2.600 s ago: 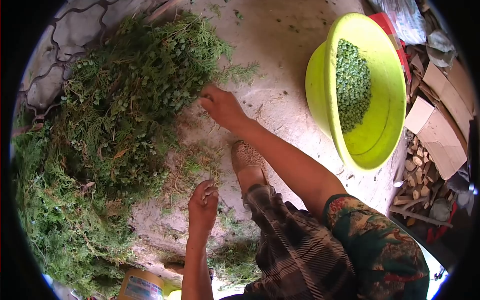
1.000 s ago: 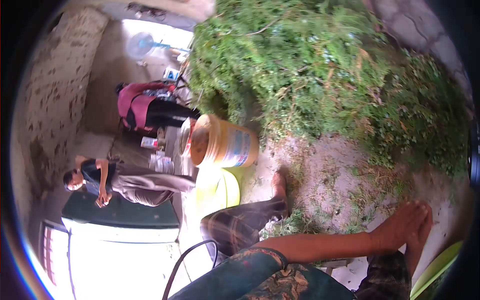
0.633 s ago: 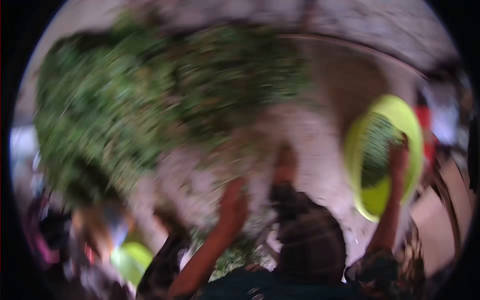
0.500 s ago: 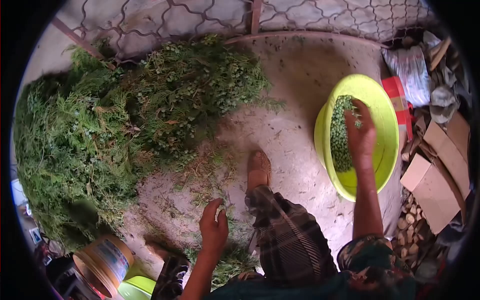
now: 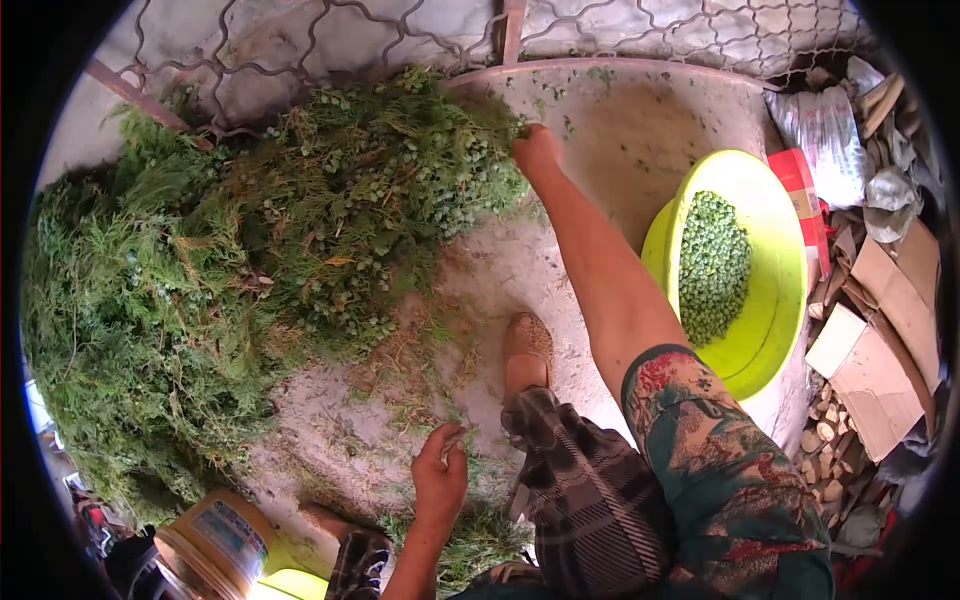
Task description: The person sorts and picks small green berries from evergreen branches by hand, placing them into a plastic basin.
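Observation:
My right hand (image 5: 539, 152) reaches to the right edge of the large heap of green branches (image 5: 330, 220), its fingers closed on a sprig there. Low in the middle, over the littered floor, my left hand (image 5: 440, 474) is raised with thumb and fingers pinched together; something small and pale shows at the fingertips, too small to name. To the right stands a tilted yellow-green basin (image 5: 775, 300), and small round green berries (image 5: 712, 265) lie along its left inner side.
A metal lattice (image 5: 400, 30) runs along the far side. Cardboard (image 5: 875, 375), wood pieces (image 5: 825, 450) and a plastic bag (image 5: 825, 140) lie at the right. At the lower left are a tan bucket (image 5: 215, 545) and a green container (image 5: 290, 585).
My right hand has left the basin and moved left to the edge of the branch heap. My left hand has shifted slightly down, its fingers drawn closer together.

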{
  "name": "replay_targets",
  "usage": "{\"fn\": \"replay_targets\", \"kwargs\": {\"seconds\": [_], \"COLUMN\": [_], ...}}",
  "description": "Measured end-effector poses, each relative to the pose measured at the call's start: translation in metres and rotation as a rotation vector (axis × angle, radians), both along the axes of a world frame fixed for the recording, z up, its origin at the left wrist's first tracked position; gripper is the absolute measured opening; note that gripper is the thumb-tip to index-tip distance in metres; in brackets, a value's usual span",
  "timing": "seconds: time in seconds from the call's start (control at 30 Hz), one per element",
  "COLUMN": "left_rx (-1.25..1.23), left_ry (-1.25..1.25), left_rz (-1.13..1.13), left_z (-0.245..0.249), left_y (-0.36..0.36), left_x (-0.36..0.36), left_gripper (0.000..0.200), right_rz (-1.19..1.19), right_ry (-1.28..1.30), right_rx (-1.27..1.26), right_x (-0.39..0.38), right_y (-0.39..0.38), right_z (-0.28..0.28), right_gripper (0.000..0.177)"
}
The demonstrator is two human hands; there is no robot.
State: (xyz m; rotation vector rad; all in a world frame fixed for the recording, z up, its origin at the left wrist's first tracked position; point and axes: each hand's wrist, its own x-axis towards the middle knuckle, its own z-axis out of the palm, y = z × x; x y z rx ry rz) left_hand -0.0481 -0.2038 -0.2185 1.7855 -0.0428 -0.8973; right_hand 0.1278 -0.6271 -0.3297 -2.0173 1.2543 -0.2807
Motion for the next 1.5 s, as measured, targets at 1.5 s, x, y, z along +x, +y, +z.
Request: {"fn": "replay_targets", "kwargs": {"seconds": [1.5], "left_rx": [-0.834], "left_ry": [0.101], "left_rz": [0.506], "left_z": [0.197], "left_y": [0.014], "left_x": [0.073], "left_gripper": [0.05], "right_rz": [1.474], "right_ry": [-0.548], "right_rx": [-0.339], "right_x": [-0.173], "right_y": [0.319], "right_z": [0.346], "right_gripper": [0.015]}}
